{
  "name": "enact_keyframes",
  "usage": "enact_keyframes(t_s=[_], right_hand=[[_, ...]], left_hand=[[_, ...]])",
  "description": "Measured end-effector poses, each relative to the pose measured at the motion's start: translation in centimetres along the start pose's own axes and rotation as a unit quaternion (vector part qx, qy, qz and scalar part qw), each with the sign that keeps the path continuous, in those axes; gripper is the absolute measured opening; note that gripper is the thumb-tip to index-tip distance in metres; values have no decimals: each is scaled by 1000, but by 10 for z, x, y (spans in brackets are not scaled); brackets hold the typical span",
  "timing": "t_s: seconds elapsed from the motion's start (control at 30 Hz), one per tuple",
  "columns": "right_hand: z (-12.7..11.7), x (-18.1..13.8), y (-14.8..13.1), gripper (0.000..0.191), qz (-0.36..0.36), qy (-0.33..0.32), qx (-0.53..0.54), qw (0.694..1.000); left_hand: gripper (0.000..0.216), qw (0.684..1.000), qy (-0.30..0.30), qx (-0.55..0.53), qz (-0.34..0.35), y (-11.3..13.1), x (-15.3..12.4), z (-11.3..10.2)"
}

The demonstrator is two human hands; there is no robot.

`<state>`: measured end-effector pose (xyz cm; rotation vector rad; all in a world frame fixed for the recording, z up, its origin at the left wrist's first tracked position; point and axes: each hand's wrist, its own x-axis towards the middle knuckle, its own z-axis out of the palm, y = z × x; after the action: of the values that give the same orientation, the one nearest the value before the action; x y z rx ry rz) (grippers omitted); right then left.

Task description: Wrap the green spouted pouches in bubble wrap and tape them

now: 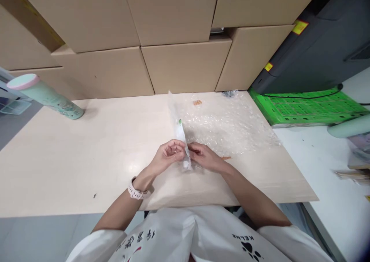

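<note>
A narrow white item with a small green mark stands edge-on between my hands, with clear bubble wrap around it. Its exact kind cannot be made out. From the left, my left hand pinches the item's near part between thumb and fingers. My right hand is closed against its other side, fingertips curled and partly hidden at the wrap. To the right, a loose sheet of bubble wrap lies spread over the table, with a small orange printed patch near its far edge.
Stacked cardboard boxes wall off the table's back. A mint green tumbler with a pink-rimmed lid is at the far left. On the right are a green plastic crate, a large dark grey case and a white side surface.
</note>
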<state>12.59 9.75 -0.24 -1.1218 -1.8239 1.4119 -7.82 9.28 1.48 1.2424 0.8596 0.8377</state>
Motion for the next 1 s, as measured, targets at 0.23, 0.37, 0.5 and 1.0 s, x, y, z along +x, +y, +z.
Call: enact_keyframes(t_s=[0.23, 0.37, 0.5, 1.0], right_hand=[[-26, 3, 14, 28, 135, 110, 102, 979], [-34, 3, 12, 34, 177, 158, 126, 963], [-29, 3, 9, 46, 123, 192, 11, 974], [-22, 9, 25, 24, 105, 253, 21, 961]], left_hand=[[43, 912, -100, 367, 153, -9, -5, 21], [46, 872, -125, 440, 177, -18, -5, 25], [45, 858, -126, 461, 190, -20, -5, 24], [45, 933, 118, 313, 132, -26, -4, 22]])
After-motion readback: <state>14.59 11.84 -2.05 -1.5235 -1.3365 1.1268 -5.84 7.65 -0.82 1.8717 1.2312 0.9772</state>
